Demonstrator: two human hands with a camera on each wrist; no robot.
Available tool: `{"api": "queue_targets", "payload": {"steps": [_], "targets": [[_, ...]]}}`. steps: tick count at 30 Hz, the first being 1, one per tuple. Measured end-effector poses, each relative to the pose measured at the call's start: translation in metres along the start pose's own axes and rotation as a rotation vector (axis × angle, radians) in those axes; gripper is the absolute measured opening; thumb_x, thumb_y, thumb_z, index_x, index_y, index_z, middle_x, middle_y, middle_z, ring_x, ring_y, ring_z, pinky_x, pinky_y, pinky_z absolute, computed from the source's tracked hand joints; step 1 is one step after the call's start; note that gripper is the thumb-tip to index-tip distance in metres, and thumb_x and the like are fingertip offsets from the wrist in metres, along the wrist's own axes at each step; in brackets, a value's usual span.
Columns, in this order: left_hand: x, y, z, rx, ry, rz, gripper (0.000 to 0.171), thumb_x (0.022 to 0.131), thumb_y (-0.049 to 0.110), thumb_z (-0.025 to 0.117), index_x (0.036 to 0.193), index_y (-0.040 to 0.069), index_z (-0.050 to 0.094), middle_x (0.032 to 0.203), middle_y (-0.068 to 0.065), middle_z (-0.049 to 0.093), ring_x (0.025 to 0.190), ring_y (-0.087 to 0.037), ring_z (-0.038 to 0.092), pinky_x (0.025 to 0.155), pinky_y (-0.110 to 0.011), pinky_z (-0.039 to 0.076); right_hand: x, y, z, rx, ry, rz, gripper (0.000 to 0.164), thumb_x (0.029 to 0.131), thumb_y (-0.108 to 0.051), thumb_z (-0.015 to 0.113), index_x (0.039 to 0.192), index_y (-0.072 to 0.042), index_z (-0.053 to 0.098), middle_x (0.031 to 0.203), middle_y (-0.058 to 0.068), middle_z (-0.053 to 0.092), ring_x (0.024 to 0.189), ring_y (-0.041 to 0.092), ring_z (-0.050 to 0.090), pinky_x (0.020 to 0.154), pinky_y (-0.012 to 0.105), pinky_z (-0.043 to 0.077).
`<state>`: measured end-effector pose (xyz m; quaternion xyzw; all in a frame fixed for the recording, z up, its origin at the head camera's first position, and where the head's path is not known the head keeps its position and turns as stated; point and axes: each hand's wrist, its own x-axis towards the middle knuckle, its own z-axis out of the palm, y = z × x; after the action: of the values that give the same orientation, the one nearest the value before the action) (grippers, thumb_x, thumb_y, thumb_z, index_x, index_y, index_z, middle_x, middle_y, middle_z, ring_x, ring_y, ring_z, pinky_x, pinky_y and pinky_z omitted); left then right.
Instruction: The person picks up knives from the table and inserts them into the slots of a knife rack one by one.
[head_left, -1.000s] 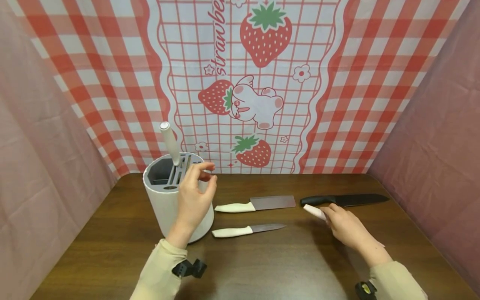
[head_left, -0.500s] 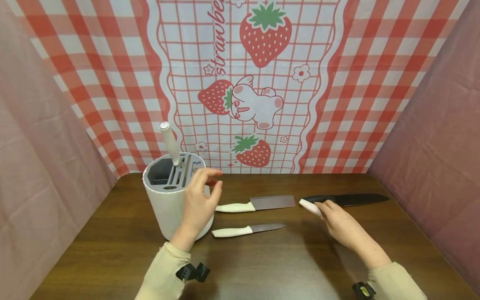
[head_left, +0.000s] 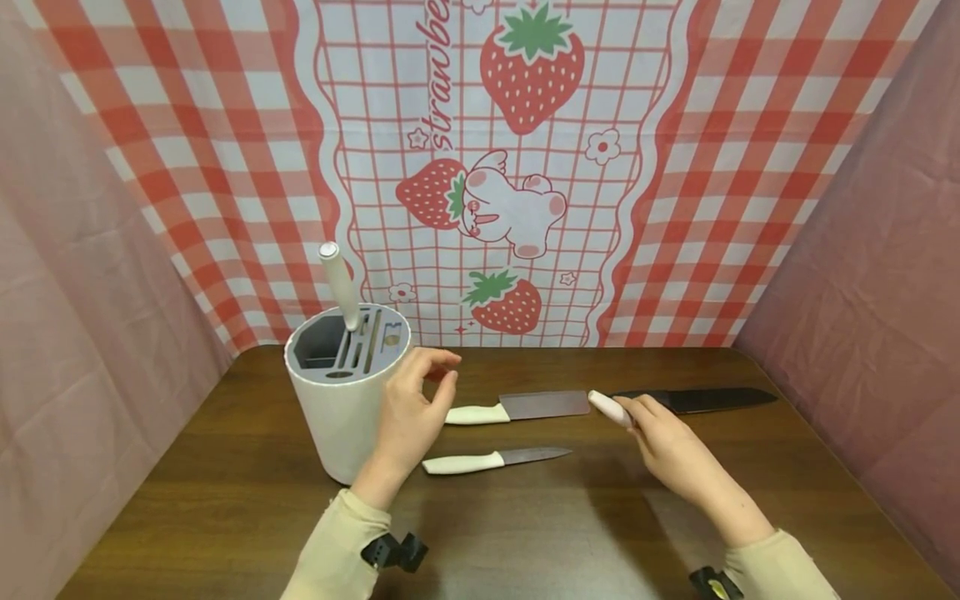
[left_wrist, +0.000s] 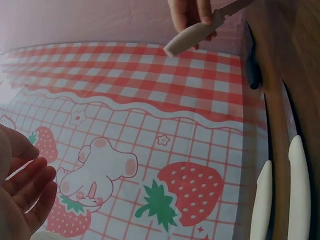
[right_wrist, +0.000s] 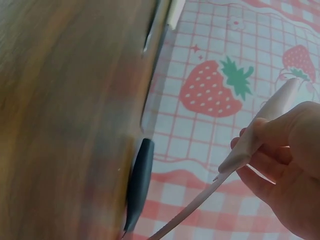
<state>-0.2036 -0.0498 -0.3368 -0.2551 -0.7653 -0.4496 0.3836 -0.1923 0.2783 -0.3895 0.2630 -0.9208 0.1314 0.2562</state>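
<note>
My right hand (head_left: pixel 671 446) grips a white-handled knife (head_left: pixel 609 408) above the table, in front of the black knife (head_left: pixel 720 399). In the right wrist view, thumb and fingers close round the handle of this knife (right_wrist: pixel 247 147), its narrow blade slanting down and away. My left hand (head_left: pixel 411 408) hovers beside the white knife block (head_left: pixel 330 421), fingers loosely bent and holding nothing. It covers the handle end of a cleaver (head_left: pixel 543 405) lying on the table. Nearer me lies a small white-handled knife (head_left: pixel 465 463). Another white handle (head_left: pixel 341 287) sticks up out of the block's slotted top.
The brown wooden table (head_left: pixel 525 533) has a red-and-white strawberry cloth (head_left: pixel 517 208) hanging behind it. Pink curtains (head_left: pixel 862 250) stand at both sides. An open grey compartment (head_left: pixel 318 342) takes up the left of the block's top.
My right hand has moved left and slightly away from me with the knife in its grip. My left hand has shifted right and lower, uncovering more of the block's slots.
</note>
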Motion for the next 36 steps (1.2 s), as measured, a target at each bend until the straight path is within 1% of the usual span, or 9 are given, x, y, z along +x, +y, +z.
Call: {"api": "queue_targets", "payload": {"steps": [7, 14, 16, 18, 21, 25, 32, 36], "targets": [[-0.004, 0.001, 0.008, -0.026, -0.045, 0.0, 0.012, 0.08, 0.0, 0.062, 0.09, 0.006, 0.064, 0.086, -0.002, 0.063, 0.078, -0.01, 0.058, 0.07, -0.023, 0.05, 0.008, -0.011, -0.003, 0.034, 0.02, 0.004, 0.04, 0.075, 0.01, 0.063, 0.114, 0.002, 0.054, 0.095, 0.009, 0.058, 0.083, 0.025, 0.059, 0.068, 0.04, 0.049], [-0.008, 0.005, 0.013, -0.03, -0.082, -0.008, 0.012, 0.08, 0.002, 0.062, 0.091, 0.008, 0.064, 0.086, 0.0, 0.063, 0.079, -0.009, 0.058, 0.07, -0.023, 0.05, 0.012, -0.025, -0.007, 0.076, 0.05, 0.044, 0.039, 0.078, 0.008, 0.062, 0.114, -0.003, 0.055, 0.093, 0.005, 0.057, 0.08, 0.022, 0.057, 0.066, 0.039, 0.047], [-0.008, 0.005, 0.014, -0.029, -0.095, -0.013, 0.011, 0.081, 0.003, 0.062, 0.091, 0.008, 0.064, 0.086, 0.0, 0.063, 0.079, -0.009, 0.058, 0.07, -0.025, 0.051, 0.014, -0.028, -0.006, 0.066, 0.077, 0.02, 0.039, 0.076, 0.008, 0.063, 0.113, -0.003, 0.055, 0.091, 0.004, 0.058, 0.079, 0.021, 0.057, 0.067, 0.039, 0.047], [-0.009, 0.006, 0.016, -0.036, -0.104, -0.015, 0.01, 0.081, 0.003, 0.062, 0.091, 0.008, 0.064, 0.086, 0.0, 0.063, 0.079, -0.009, 0.059, 0.07, -0.026, 0.051, 0.015, -0.031, -0.007, 0.058, 0.09, 0.003, 0.038, 0.075, 0.007, 0.064, 0.111, -0.003, 0.056, 0.089, 0.003, 0.058, 0.08, 0.019, 0.057, 0.071, 0.04, 0.046], [-0.009, 0.005, 0.017, -0.041, -0.103, -0.008, 0.011, 0.081, 0.002, 0.063, 0.09, 0.007, 0.064, 0.086, 0.0, 0.063, 0.079, -0.009, 0.059, 0.069, -0.027, 0.051, 0.017, -0.034, -0.006, 0.038, 0.121, -0.025, 0.036, 0.074, 0.004, 0.065, 0.109, -0.003, 0.057, 0.086, 0.001, 0.059, 0.08, 0.018, 0.057, 0.076, 0.041, 0.045], [-0.009, 0.004, 0.017, -0.045, -0.102, -0.003, 0.011, 0.08, 0.002, 0.063, 0.09, 0.008, 0.064, 0.086, 0.001, 0.063, 0.078, -0.008, 0.058, 0.069, -0.026, 0.051, 0.019, -0.038, -0.007, 0.052, 0.141, -0.018, 0.035, 0.074, 0.004, 0.066, 0.107, -0.003, 0.057, 0.086, 0.001, 0.06, 0.081, 0.018, 0.057, 0.078, 0.041, 0.044], [-0.009, 0.01, 0.018, -0.065, -0.136, -0.008, 0.012, 0.08, 0.002, 0.064, 0.091, 0.007, 0.064, 0.086, 0.001, 0.063, 0.079, -0.007, 0.058, 0.071, -0.022, 0.05, 0.02, -0.051, -0.009, 0.136, 0.107, 0.034, 0.038, 0.075, 0.005, 0.066, 0.111, -0.003, 0.056, 0.092, 0.001, 0.06, 0.092, 0.023, 0.057, 0.086, 0.044, 0.041], [-0.009, 0.012, 0.019, -0.075, -0.14, -0.009, 0.013, 0.08, 0.002, 0.064, 0.091, 0.008, 0.064, 0.086, 0.001, 0.063, 0.078, -0.007, 0.058, 0.071, -0.02, 0.05, 0.021, -0.057, -0.008, 0.169, 0.105, 0.036, 0.038, 0.076, 0.005, 0.065, 0.112, -0.004, 0.055, 0.092, 0.0, 0.059, 0.094, 0.022, 0.055, 0.086, 0.043, 0.04]]}}
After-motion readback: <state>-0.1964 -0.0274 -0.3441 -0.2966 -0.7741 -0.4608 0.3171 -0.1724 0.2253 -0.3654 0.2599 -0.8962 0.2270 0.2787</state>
